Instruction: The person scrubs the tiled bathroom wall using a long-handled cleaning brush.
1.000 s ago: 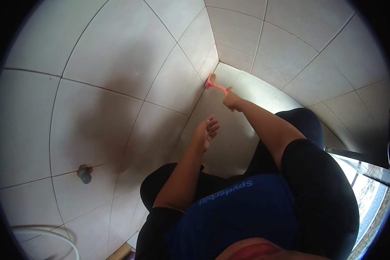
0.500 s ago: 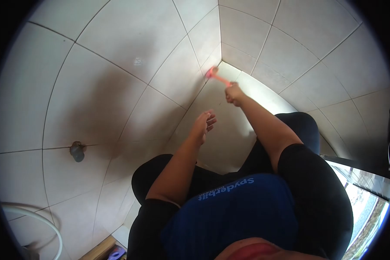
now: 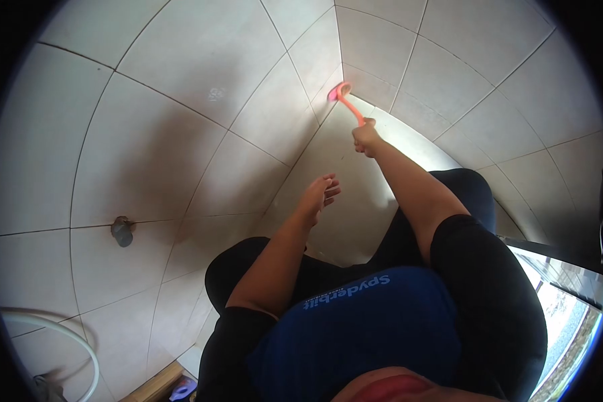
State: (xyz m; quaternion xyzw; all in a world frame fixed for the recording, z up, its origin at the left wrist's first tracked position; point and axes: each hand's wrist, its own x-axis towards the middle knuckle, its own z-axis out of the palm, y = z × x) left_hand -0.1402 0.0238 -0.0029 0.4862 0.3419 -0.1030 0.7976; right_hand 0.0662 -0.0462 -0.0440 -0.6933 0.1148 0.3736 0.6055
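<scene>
My right hand (image 3: pixel 366 137) is closed around the handle of an orange-pink scrub brush (image 3: pixel 352 109). The brush's rounded head meets the tiled wall (image 3: pixel 301 74) low in the far corner, near the floor line. Some of the handle is covered by my fingers. My left hand (image 3: pixel 320 198) hangs above the pale floor (image 3: pixel 328 151), fingers apart and holding nothing. The left wall is the nearest surface beside it.
A grey pipe fitting (image 3: pixel 122 231) sticks out of the left wall. Below it a white hose (image 3: pixel 80 340) curves at the lower left. A wooden edge (image 3: pixel 155 383) and a purple object (image 3: pixel 183 388) lie near the bottom. Bright daylight enters at the lower right.
My right hand and the brush have moved slightly up and right, bringing the brush head deeper into the corner. My left hand has shifted a little to the right.
</scene>
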